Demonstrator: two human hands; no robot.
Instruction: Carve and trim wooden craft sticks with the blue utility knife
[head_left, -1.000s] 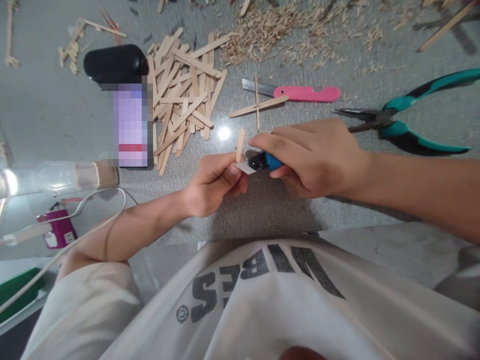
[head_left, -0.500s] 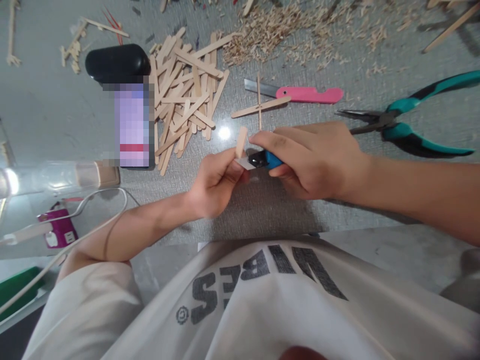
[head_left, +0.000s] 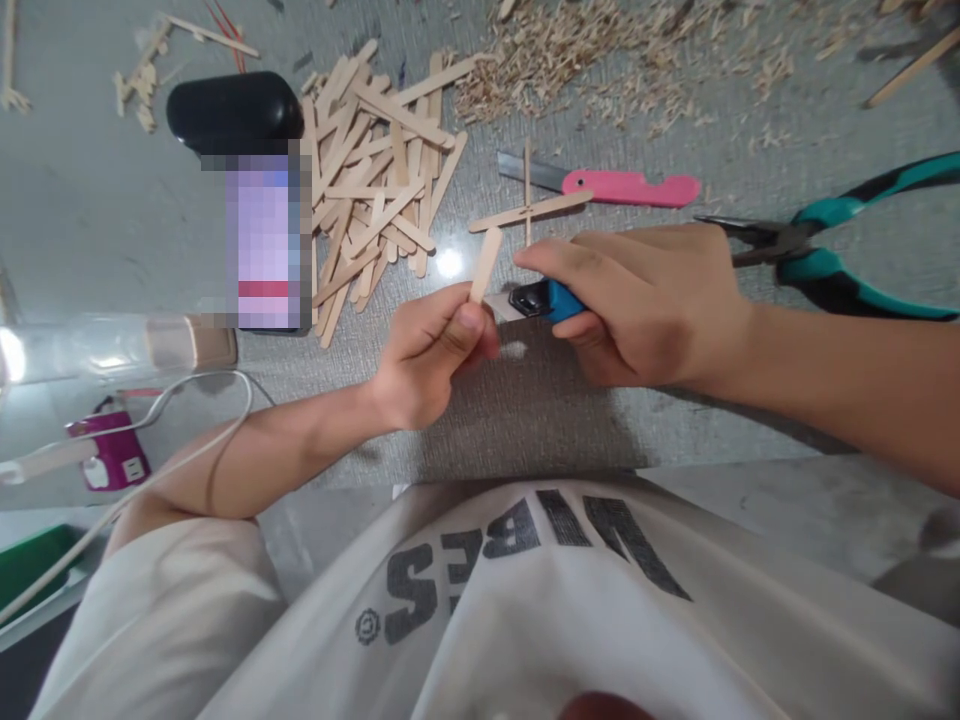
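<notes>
My left hand (head_left: 427,360) pinches a short wooden craft stick (head_left: 485,263) upright between thumb and fingers. My right hand (head_left: 645,300) is closed round a blue and black utility knife (head_left: 546,300). Its pale blade touches the stick just above my left fingertips. Both hands hover over the grey mat (head_left: 525,420), in front of my white printed shirt.
A heap of craft sticks (head_left: 375,180) lies behind my left hand, beside a black case (head_left: 232,110) and a blurred phone. A pink knife (head_left: 615,187), two crossed sticks (head_left: 529,210), teal pliers (head_left: 825,255) and wood shavings (head_left: 585,60) lie beyond. A white cable and purple plug sit left.
The stick shows longer above my left fingers and leans right. Both hands have lifted slightly away from me, and the blade stays against the stick.
</notes>
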